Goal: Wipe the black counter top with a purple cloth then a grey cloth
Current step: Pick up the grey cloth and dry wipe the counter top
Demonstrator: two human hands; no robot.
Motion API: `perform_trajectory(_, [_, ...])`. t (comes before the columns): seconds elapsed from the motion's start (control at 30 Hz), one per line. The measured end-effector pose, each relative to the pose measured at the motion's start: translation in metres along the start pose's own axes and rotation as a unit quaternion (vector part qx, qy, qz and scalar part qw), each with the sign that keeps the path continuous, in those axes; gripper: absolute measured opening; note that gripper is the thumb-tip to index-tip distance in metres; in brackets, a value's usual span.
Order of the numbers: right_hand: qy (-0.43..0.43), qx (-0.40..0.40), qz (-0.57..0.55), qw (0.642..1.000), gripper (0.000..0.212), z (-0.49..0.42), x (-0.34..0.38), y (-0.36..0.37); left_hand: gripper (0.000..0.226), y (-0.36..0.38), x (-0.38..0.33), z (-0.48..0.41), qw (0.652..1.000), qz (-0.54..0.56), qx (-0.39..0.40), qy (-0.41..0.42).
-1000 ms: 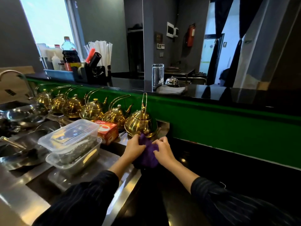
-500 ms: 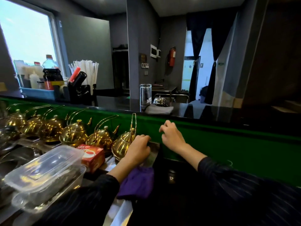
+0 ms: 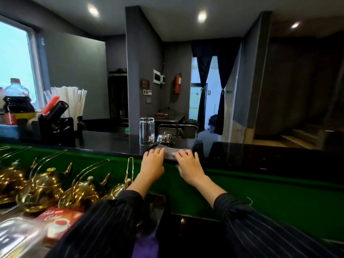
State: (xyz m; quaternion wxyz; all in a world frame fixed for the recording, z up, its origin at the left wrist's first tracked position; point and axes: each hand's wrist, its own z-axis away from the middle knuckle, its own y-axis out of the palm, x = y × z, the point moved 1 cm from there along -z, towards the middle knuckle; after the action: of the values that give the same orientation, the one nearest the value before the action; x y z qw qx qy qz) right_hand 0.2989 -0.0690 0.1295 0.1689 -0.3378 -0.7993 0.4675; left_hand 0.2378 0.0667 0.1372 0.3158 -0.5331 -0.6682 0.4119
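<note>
Both hands up on the raised black counter top [image 3: 111,144], on the grey cloth [image 3: 170,154]. Left hand [image 3: 152,164] has its fingers extended and laid flat on the cloth's left end, no curl around it. Right hand [image 3: 188,166] is the same on the right end, fingers spread and resting on top, thumb down at the counter's front edge. The cloth lies flat at the near edge of the counter, just in front of a silver call bell [image 3: 164,139] and an upside-down glass [image 3: 147,131]. Purple cloth [image 3: 145,246] is down on the lower surface at the bottom of frame (mostly hidden under the left sleeve), held by neither hand. Gold teapots [image 3: 46,185] line the lower left, a red tea box [image 3: 59,222] in front of them.
</note>
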Motion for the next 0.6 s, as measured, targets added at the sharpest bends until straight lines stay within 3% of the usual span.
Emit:
perform_trajectory(0.13, [-0.030,-0.051,0.013,0.998,0.027,0.009,-0.019,-0.040,0.035,-0.012,-0.017,0.000,0.996,-0.012,-0.080,0.035])
perform_trajectory(0.3, [-0.007,-0.100,0.003,0.995,0.024,0.033,-0.077,-0.103,0.027,-0.034,-0.056,-0.012,0.987,0.131,-0.055,0.074])
perform_trajectory(0.47, [0.054,-0.094,-0.007,0.994,0.016,0.074,-0.151,-0.160,0.009,-0.059,-0.147,-0.023,0.937,0.319,-0.091,0.107])
perform_trajectory(0.6, [0.097,-0.122,-0.024,0.987,0.013,0.119,-0.211,-0.183,0.021,-0.063,-0.228,-0.024,0.884,0.445,-0.113,0.087])
